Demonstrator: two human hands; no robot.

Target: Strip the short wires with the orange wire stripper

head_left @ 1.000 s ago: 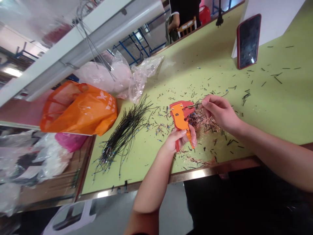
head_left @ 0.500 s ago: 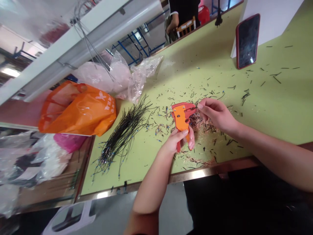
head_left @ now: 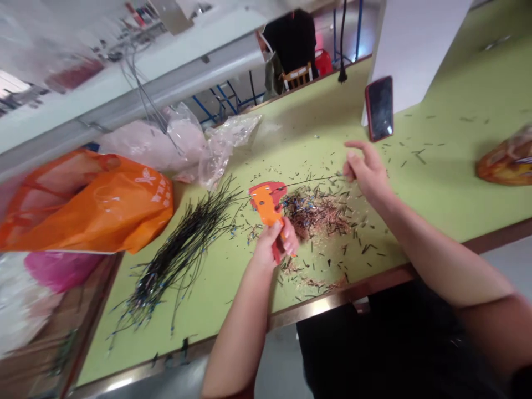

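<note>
My left hand (head_left: pixel 276 241) is wrapped round the handles of an orange and red wire stripper (head_left: pixel 264 202), held upright over the table with its jaws at the top. A thin black wire (head_left: pixel 310 180) runs from the jaws across to my right hand (head_left: pixel 364 166). Its far end is pinched in the fingers of that hand, while the index finger points out to the left. Below and between the hands lies a pile of wire scraps (head_left: pixel 320 216), black bits mixed with copper strands. A long bundle of black wires (head_left: pixel 178 244) rests left of the stripper.
A phone (head_left: pixel 379 108) leans on a white panel (head_left: pixel 415 50) at the back. Clear plastic bags (head_left: pixel 224 144) and an orange bag (head_left: pixel 95 205) lie at the left. A packet (head_left: pixel 507 160) is at the right edge. Another person (head_left: pixel 291 41) sits beyond the table (head_left: pixel 224 288).
My right hand has drawn away from the stripper's jaws, and a length of black wire now spans the gap. The camera view has shifted right, bringing the packet into sight.
</note>
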